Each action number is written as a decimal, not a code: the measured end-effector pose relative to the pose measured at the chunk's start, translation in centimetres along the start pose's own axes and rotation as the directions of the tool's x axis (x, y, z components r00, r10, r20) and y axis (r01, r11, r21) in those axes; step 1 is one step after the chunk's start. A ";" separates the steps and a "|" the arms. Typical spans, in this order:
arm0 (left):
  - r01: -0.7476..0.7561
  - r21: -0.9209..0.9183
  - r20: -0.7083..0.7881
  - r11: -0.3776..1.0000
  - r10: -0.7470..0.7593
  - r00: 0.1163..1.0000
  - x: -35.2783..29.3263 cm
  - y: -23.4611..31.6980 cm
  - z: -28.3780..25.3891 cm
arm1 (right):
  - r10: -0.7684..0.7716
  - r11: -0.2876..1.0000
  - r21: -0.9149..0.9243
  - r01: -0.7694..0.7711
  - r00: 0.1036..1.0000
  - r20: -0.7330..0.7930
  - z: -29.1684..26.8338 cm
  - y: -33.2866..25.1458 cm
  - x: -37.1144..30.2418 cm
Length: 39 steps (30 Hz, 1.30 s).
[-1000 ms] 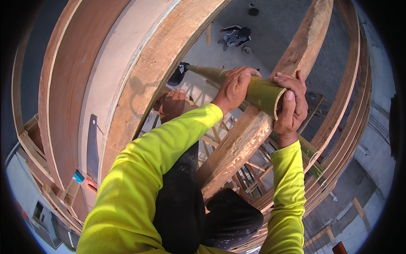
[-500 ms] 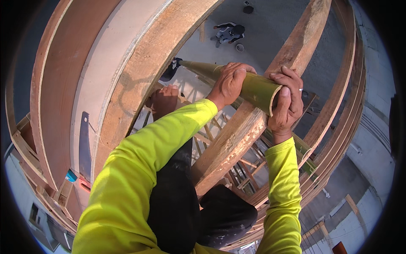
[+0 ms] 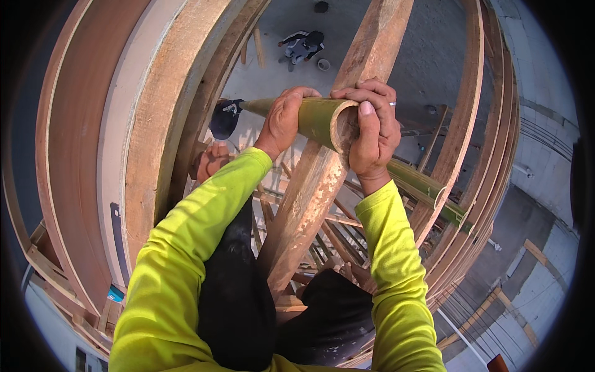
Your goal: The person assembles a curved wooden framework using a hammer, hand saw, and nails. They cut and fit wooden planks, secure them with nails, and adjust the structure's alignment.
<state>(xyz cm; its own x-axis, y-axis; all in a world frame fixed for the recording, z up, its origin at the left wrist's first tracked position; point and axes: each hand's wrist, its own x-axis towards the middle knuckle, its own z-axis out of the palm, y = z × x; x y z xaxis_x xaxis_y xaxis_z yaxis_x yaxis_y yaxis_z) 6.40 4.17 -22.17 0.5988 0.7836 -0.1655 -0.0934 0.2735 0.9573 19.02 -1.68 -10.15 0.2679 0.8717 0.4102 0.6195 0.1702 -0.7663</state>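
A thick green bamboo pole rests across a rough timber beam, its hollow cut end turned toward me. Its far length narrows away downward to the left, near a person in dark clothing below. My left hand is wrapped over the pole's upper left side, behind the cut end. My right hand grips the rim of that end, thumb over the opening and fingers on top; a ring shows on one finger. Both forearms are in bright yellow sleeves. My bare foot is braced beside the left timber.
Thick timber and a curved board run along my left. A handsaw lies there. More timber beams and bamboo poles are at right. Far below, a person is near a bucket on the floor.
The view has shifted, so the beam, the pole and both hands appear further left. The pole's cut end now faces me more directly. Both hands keep their hold.
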 end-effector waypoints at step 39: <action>-0.348 0.051 -0.330 0.936 0.345 0.879 1.2 4.1 3.5 | 0.078 0.939 -0.298 -0.170 0.952 -0.296 0.8 0.4 0.2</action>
<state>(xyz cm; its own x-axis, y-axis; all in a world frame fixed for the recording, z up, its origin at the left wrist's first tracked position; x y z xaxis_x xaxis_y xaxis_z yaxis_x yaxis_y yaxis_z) 9.52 4.30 -17.61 0.2313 0.9670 0.1064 -0.2558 -0.0451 0.9657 18.74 -1.11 -10.79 0.5222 0.7070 0.4769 0.7561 -0.1252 -0.6423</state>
